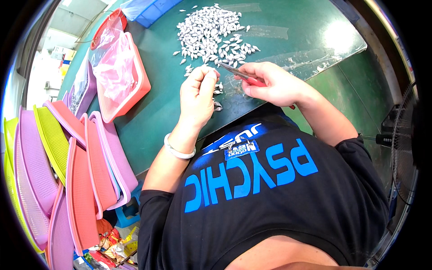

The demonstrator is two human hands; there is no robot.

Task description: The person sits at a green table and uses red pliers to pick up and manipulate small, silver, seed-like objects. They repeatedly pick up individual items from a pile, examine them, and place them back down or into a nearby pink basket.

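A pair of pliers with red handles point(254, 82) is gripped in my right hand point(275, 85), its metal jaws pointing left. The jaw tips lie close to the fingertips of my left hand point(196, 96), which is closed in a pinch. Whatever those fingers hold is mostly hidden. Just beyond both hands spreads a heap of small grey teardrop-shaped pieces point(208, 31), which look like fishing sinkers. Several similar loose pieces point(218, 106) lie beside my left hand, nearer the table edge.
The dark green table point(157, 58) carries a pink plastic basket point(143, 85) with a clear bag point(114, 67) inside. A blue bin point(153, 12) stands at the far left. Stacked colourful baskets point(81, 189) lean at the left. Right of me is a fan point(402, 139).
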